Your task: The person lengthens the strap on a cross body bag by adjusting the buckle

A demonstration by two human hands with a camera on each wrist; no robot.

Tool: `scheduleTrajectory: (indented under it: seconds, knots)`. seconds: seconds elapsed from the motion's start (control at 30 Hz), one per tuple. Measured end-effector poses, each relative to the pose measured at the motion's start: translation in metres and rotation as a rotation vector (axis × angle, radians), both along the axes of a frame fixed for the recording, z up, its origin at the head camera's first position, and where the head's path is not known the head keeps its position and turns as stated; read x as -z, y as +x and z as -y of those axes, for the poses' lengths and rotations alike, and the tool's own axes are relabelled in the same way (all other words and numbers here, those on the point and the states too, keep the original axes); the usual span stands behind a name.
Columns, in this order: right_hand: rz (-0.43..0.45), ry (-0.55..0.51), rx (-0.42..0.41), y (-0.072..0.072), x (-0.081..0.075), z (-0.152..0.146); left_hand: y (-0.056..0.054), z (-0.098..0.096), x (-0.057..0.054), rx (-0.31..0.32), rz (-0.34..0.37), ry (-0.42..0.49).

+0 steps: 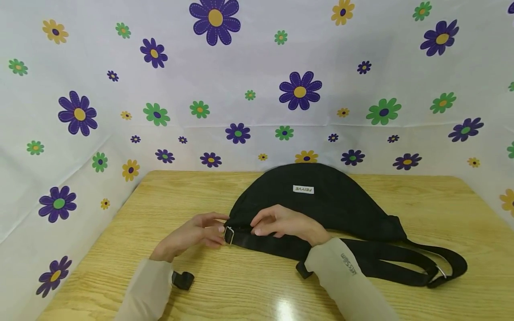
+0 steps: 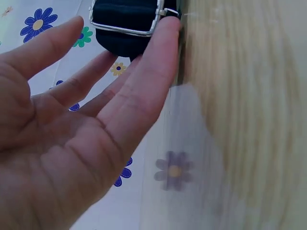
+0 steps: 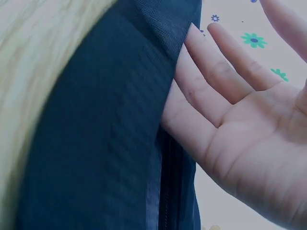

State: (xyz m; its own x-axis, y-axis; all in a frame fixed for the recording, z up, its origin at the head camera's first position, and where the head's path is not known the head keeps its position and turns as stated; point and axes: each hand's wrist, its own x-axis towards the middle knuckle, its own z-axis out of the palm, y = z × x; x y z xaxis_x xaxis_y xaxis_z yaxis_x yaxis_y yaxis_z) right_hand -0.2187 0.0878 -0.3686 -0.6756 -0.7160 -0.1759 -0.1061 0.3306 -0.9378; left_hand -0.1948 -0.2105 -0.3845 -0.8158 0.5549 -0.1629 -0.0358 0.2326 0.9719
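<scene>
Bag [image 1: 321, 211] on the tabletop [image 1: 225, 290]

From my remote seat I see it right of centre, strap [image 1: 265, 244] trailing toward the lower right. The left hand [image 1: 195, 232], fingers apart, touches the metal buckle [image 1: 229, 235] near mid-frame. The right hand [image 1: 287, 220], fingers loosely extended, touches cloth beside the zip [image 3: 166, 206].

"What's behind the table [image 1: 233, 290]?"

"A white cloth [image 1: 249, 58] — purple, green and yellow flowers [image 1: 300, 92] all over — across the top and down both sides."

"And the table?"

"Yellowish grained wood, a bright glare [image 1: 285, 310] at bottom centre."
</scene>
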Motion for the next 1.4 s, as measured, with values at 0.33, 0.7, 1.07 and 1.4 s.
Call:
scheduleTrajectory:
  seconds: [0.33, 0.7, 1.07, 1.4]
  knots:
    - [-0.047, -0.042, -0.033, -0.001, 0.007, 0.014, 0.000, 0.000, -0.003, -0.028, -0.122, -0.053]
    - [-0.047, -0.011, 0.065, 0.000, 0.012, 0.016, 0.002, -0.004, 0.000, 0.053, -0.243, 0.020]
    - [0.022, -0.104, 0.123, 0.000, 0.014, 0.015, -0.003, -0.018, 0.004, 0.014, -0.367, -0.029]
    - [0.155, -0.230, 0.131, 0.000, 0.018, 0.012, -0.002, -0.024, 0.003, -0.004, -0.395, -0.047]
